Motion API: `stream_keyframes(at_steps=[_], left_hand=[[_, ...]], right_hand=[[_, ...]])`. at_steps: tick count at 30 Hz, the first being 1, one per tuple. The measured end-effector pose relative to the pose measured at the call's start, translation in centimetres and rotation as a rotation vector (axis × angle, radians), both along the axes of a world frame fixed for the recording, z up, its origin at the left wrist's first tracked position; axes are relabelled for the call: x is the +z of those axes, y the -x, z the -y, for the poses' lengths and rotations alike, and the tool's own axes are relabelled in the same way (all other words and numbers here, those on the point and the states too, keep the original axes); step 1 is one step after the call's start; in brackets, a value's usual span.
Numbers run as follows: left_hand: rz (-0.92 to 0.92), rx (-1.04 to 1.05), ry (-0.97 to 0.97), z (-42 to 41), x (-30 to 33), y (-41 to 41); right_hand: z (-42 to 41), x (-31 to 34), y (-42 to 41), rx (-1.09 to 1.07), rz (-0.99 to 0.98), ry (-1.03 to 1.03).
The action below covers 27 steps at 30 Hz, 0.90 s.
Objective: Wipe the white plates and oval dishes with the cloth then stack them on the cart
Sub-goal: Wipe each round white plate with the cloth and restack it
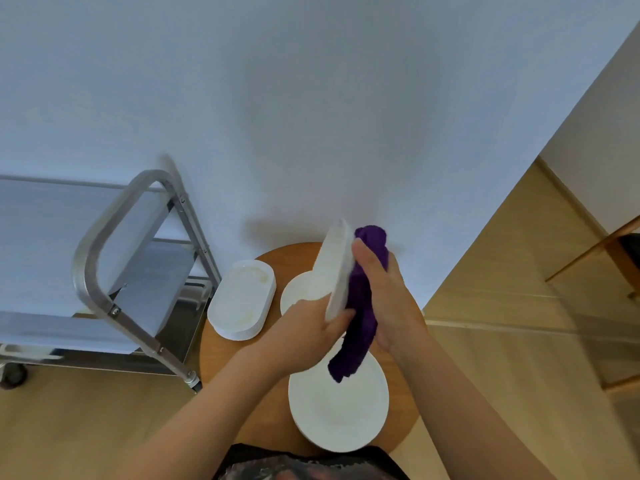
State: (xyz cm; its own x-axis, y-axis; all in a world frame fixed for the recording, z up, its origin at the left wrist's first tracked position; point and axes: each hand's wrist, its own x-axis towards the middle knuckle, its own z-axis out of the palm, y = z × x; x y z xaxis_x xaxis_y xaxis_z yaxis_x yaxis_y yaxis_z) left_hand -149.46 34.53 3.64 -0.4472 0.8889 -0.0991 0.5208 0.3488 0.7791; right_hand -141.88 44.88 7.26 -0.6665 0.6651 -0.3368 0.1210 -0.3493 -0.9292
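Nearest the camera, a stack of round white plates (337,407) sits on the near edge of the round wooden desk (403,431). Above it the two hands meet. The left hand (308,336) grips the lower end of a white dish (337,268), held up on edge and tilted, its fingers curled round the rim. The right hand (384,296) is closed on a purple cloth (360,306), pressing it against the dish's right face; the thumb lies on the dish's edge, the cloth's upper end bunches above the fingers and its loose tail hangs down over the near plates without clearly touching them.

Behind the hands, a second pile of round plates (294,292) rests mid-desk, partly hidden by the held dish. Just left of it, at the desk's left edge, stands a stack of oval dishes (242,299); the top one shows yellowish smears. Further left, beside the desk, is the metal cart (114,237), its top shelf bare, against a white wall (311,98).
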Motion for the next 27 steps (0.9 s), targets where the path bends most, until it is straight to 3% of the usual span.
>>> stream_keyframes(at_steps=[4, 6, 7, 9, 11, 14, 17, 19, 23, 27], left_hand=[[-0.587, -0.183, 0.181, -0.5, -1.2, 0.5], [-0.727, -0.242, 0.218, -0.8, -1.6, 0.4], [-0.688, -0.243, 0.239, -0.6, -1.6, 0.6], [-0.404, -0.166, 0.295, 0.4, -1.1, 1.4], [-0.194, 0.042, 0.191, 1.5, -0.8, 3.1], [-0.214, 0.377, 0.047, 2.7, -2.4, 5.1], [0.329, 0.49, 0.138, 2.9, -4.7, 5.9], [0.555, 0.499, 0.153, 3.1, -6.7, 5.8], [0.716, 0.602, 0.146, 3.1, -10.5, 4.6], [0.783, 0.685, 0.189, 3.3, -14.3, 2.1]], right_hand=[[-1.4, -1.5, 0.1, -0.047, 0.096, 0.051], [-2.1, -2.7, -0.3, -0.099, 0.111, 0.044], [-2.4, -3.4, -0.7, -0.126, 0.123, 0.021], [-3.3, -4.5, -1.7, -0.162, 0.177, -0.051], [-4.2, -5.4, -2.7, -0.196, 0.187, -0.056], [-5.1, -6.7, -3.9, -0.224, 0.18, -0.03], [-5.1, -8.3, -4.5, -0.213, 0.21, -0.024], [-5.0, -9.8, -4.8, -0.216, 0.282, -0.015], [-4.6, -12.9, -5.6, -0.214, 0.478, -0.16], [-3.6, -15.4, -6.7, -0.247, 0.507, -0.236]])
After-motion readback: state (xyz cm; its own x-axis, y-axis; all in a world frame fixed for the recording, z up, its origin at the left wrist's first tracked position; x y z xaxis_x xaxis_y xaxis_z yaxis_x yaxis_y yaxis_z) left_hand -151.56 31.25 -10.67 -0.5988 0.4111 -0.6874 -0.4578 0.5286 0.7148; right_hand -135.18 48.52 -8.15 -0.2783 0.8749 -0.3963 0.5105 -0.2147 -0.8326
